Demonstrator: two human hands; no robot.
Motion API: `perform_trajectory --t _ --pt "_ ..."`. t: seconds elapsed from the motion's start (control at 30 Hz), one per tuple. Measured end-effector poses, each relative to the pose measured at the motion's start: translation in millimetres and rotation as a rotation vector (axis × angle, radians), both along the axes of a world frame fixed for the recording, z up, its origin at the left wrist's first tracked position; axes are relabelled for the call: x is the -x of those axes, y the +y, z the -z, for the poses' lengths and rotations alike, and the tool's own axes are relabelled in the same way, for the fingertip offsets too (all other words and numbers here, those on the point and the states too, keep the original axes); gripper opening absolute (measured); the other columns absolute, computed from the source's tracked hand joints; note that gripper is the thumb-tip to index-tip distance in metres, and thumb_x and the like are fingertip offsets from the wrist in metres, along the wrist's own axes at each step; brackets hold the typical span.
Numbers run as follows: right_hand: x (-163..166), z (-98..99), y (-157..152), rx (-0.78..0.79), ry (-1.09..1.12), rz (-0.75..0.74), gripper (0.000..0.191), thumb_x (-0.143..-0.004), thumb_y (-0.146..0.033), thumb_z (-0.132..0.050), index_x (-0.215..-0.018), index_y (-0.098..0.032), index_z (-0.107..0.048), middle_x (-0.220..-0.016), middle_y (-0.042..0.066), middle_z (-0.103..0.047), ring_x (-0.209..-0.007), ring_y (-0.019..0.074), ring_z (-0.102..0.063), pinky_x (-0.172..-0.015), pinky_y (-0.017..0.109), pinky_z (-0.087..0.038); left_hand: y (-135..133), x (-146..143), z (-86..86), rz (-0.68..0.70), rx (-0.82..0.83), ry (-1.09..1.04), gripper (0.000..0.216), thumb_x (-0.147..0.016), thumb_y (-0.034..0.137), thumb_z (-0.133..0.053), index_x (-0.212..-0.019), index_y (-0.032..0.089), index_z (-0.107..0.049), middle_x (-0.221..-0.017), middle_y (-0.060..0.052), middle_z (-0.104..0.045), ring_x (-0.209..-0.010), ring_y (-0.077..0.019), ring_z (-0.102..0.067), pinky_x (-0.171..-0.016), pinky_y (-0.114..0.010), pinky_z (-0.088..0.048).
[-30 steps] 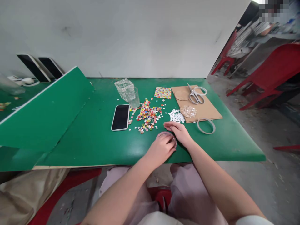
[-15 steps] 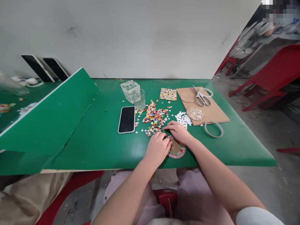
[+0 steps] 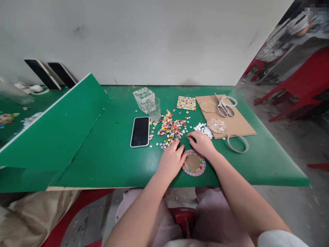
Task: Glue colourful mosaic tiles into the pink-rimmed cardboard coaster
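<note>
A round brown disc (image 3: 194, 161) lies near the table's front edge, ringed by pink mosaic tiles with a multicoloured row inside them. My left hand (image 3: 171, 158) rests at its left side, fingers apart, the thumb at its rim. Just above and right of the disc, my right hand (image 3: 202, 143) has thumb and forefinger pinched together; what is between them, if anything, is too small to make out. Beyond both hands spreads a pile of small coloured mosaic tiles (image 3: 170, 126). White tiles (image 3: 204, 129) lie heaped just behind my right hand.
A phone (image 3: 140, 132) lies left of the tiles, with a clear cup (image 3: 155, 109) and clear box (image 3: 144, 97) behind. A checkered tile sheet (image 3: 186, 103) is farther back. Right: cardboard (image 3: 238, 123) with scissors (image 3: 224, 106), a tile-covered disc (image 3: 216, 126), and a tape ring (image 3: 238, 151). A green panel (image 3: 64, 127) stands left.
My right hand has drawn back from the disc's upper edge, leaving more of the disc's ring in view. My left hand's fingers have spread. The whole view has shifted slightly.
</note>
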State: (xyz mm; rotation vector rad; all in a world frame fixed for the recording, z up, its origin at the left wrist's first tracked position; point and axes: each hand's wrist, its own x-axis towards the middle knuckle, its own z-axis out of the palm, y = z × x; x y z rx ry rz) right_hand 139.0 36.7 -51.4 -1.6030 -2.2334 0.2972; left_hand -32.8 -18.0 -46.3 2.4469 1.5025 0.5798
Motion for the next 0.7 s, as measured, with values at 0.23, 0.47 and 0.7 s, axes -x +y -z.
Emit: perform_trajectory --t 0.23,0.47,0.7 --pt "19 -3.2 11 0.044 -0.106 -0.022 0.037 -0.085 -0.020 -0.042 -0.116 -0.027 -0.061 -0.096 0.005 -0.067 -0.077 0.0181 -0.063 -0.062 0.026 -0.043 14 15 -6.7 -0.047 0.011 -0.165 0.029 -0.089 0.021 -0.043 -0.111 0.018 -0.063 -0.114 -0.007 -0.064 -0.105 -0.0190 -0.059 -0.093 -0.034 -0.049" --pt "17 3.0 8 0.054 -0.121 -0.008 0.036 -0.086 -0.022 -0.042 -0.114 -0.027 -0.064 -0.092 0.005 -0.068 -0.077 0.0174 -0.063 -0.061 0.026 -0.043 34 20 -5.1 -0.075 -0.100 -0.140 0.028 -0.089 0.020 -0.044 -0.106 0.017 -0.066 -0.112 -0.010 -0.065 -0.107 -0.0213 -0.057 -0.095 -0.041 -0.047" --pt "7 2.7 -6 0.045 -0.106 0.017 0.031 -0.088 -0.029 -0.043 -0.109 -0.027 -0.066 -0.084 0.004 -0.067 -0.074 0.0160 -0.062 -0.058 0.025 -0.040 39 0 0.5 0.073 -0.068 0.096 0.030 -0.088 0.019 -0.044 -0.110 0.012 -0.063 -0.131 -0.014 -0.053 -0.129 -0.0297 -0.040 -0.103 -0.048 -0.038"
